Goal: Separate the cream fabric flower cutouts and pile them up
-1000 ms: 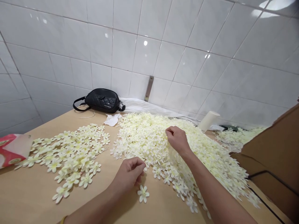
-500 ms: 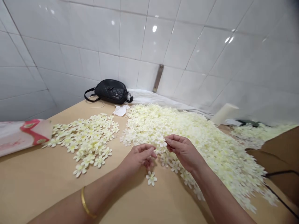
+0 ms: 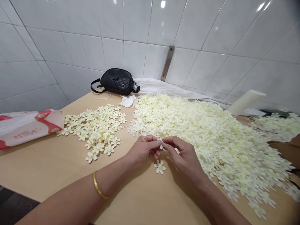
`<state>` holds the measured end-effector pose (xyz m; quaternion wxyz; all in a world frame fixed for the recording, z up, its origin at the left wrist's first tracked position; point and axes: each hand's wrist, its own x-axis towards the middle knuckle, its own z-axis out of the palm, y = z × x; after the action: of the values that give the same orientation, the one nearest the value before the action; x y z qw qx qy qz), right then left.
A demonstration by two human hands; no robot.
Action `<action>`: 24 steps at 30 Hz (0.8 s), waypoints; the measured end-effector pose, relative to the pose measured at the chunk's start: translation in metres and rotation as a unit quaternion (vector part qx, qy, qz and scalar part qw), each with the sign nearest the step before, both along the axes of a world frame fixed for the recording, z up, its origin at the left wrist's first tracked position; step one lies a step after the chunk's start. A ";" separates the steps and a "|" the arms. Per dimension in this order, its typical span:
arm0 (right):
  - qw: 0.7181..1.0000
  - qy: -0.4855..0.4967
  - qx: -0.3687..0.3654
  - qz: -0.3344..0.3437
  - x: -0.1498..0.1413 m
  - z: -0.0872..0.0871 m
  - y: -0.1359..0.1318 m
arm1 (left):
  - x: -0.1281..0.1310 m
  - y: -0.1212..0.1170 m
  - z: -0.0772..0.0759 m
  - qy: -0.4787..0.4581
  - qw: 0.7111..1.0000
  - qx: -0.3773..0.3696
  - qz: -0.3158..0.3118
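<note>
Since the earlier frame, the right hand [image 3: 185,157] has closed in on the left hand [image 3: 142,151]; fingertips of both pinch one flower [image 3: 161,144] at centre. A loose bloom [image 3: 159,167] lies just below. The heap [image 3: 192,125] at right far exceeds the spread [image 3: 100,125] at left, so most of the work appears outstanding. Petals are thin, rounded, cream-white, yellowish at the middle; the table [image 3: 145,200] looks smooth.

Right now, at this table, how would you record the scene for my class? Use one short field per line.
Left hand: fingertips pinching a small artificial flower
Right hand: fingertips at that same flower
Below hands: one loose flower on the table
Right: large flower heap
Left: smaller flower spread, red-and-white bag
Back: black quilted bag
Left wrist: gold bangle
</note>
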<state>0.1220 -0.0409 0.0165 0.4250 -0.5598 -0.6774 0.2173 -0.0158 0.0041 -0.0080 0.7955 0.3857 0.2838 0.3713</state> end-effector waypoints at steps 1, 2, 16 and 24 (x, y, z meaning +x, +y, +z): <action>1.000 -0.006 0.002 0.007 0.000 -0.002 0.000 | 0.000 0.000 0.001 -0.005 1.000 0.001 -0.006; 1.000 -0.008 0.002 0.009 0.001 -0.003 0.000 | 0.000 0.001 0.001 -0.009 1.000 -0.002 -0.010; 0.999 -0.051 0.014 0.007 0.003 -0.011 0.000 | -0.002 -0.001 0.006 0.012 1.000 0.010 -0.015; 0.999 0.004 -0.052 0.015 0.006 -0.009 0.001 | -0.002 0.000 0.004 0.028 0.999 0.021 -0.021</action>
<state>0.1275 -0.0402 0.0076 0.3946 -0.5704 -0.6714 0.2609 -0.0175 0.0038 -0.0044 0.7865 0.4187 0.2897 0.3495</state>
